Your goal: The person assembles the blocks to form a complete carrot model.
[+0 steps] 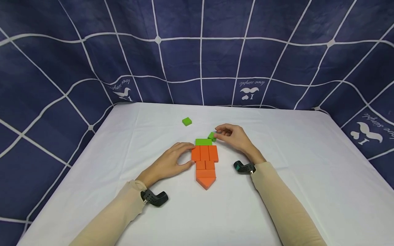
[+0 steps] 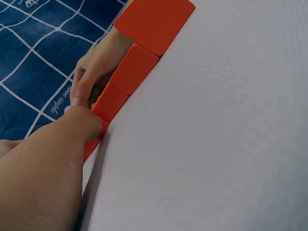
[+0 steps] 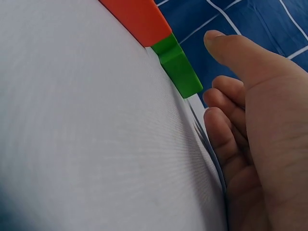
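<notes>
Orange blocks point(image 1: 204, 153) lie flat in a rocket-like shape, with a triangular block point(image 1: 206, 182) pointing toward the person. Along their far edge sits a green rectangular block point(image 1: 203, 142). My left hand point(image 1: 170, 160) holds the left orange block point(image 1: 195, 153) between a fingertip at its far corner and the thumb at its near corner. In the left wrist view that thumb covers part of the orange row. My right hand point(image 1: 234, 138) is beside a small green block point(image 1: 211, 136), thumb and fingers bent with a gap between them. The right wrist view shows the fingertips apart from that green block point(image 3: 180, 72).
A loose green block point(image 1: 187, 121) lies farther back, left of the shape. White cloth point(image 1: 261, 212) covers the table. A dark blue curtain with white lines point(image 1: 221, 58) hangs behind and at both sides. Dark straps with cameras point(image 1: 154, 198) are on both wrists.
</notes>
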`<act>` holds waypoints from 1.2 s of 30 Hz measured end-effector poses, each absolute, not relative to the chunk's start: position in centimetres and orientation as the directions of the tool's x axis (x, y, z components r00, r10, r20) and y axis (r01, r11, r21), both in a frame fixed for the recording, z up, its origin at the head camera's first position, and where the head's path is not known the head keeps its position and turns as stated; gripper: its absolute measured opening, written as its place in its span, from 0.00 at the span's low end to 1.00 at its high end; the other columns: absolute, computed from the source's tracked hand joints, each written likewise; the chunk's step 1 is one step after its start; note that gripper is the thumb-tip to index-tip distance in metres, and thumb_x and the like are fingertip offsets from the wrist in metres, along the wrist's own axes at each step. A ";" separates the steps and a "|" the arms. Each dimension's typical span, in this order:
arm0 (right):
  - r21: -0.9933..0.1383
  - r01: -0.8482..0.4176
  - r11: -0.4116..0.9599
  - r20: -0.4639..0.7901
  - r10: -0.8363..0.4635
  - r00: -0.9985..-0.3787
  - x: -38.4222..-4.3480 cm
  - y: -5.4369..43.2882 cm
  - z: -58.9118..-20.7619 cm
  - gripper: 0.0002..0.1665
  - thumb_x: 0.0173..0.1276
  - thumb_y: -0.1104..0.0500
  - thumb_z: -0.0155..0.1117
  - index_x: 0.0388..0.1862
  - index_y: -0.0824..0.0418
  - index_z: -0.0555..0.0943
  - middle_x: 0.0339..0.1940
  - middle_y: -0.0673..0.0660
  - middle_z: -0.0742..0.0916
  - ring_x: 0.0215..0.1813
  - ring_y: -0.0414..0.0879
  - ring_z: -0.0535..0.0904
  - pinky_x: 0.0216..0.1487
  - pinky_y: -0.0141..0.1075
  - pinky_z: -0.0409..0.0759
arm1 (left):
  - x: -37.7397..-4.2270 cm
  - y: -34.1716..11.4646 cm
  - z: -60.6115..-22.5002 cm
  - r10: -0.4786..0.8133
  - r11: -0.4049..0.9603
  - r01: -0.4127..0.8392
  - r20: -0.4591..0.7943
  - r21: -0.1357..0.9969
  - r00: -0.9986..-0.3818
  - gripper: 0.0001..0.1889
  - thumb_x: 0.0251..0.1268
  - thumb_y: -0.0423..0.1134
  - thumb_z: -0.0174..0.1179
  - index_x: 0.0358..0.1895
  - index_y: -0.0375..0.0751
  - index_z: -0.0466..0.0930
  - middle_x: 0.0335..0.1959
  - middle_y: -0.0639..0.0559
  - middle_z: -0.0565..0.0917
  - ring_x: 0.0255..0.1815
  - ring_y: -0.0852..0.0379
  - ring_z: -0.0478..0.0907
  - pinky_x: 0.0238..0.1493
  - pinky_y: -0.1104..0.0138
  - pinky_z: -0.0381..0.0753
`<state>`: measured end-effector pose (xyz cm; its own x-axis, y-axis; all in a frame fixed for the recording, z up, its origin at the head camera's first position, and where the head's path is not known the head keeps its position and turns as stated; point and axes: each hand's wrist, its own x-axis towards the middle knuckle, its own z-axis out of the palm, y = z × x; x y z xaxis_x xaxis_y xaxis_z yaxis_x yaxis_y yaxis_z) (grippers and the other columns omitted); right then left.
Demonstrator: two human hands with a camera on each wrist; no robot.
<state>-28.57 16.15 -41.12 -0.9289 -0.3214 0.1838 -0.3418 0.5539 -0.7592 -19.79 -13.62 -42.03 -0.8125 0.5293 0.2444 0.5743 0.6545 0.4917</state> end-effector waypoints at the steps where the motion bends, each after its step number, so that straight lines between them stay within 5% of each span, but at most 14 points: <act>1: -0.761 -0.343 0.551 0.185 -0.322 -0.928 -28.6 16.1 -41.1 0.22 0.66 0.44 0.75 0.54 0.54 0.87 0.41 0.53 0.88 0.41 0.47 0.80 0.45 0.35 0.80 | -19.8 -13.6 -42.0 0.528 0.656 0.573 0.243 0.492 -0.813 0.30 0.69 0.50 0.66 0.71 0.46 0.75 0.71 0.52 0.76 0.72 0.53 0.71 0.76 0.55 0.70; 36: -0.576 -0.503 0.644 0.174 -0.504 -0.846 -33.0 9.9 -37.2 0.23 0.72 0.56 0.70 0.63 0.61 0.83 0.55 0.58 0.88 0.54 0.51 0.83 0.58 0.45 0.82 | -19.8 -13.6 -42.1 0.527 0.641 0.587 0.273 0.495 -0.805 0.29 0.69 0.50 0.67 0.70 0.46 0.76 0.69 0.52 0.78 0.70 0.53 0.73 0.75 0.54 0.72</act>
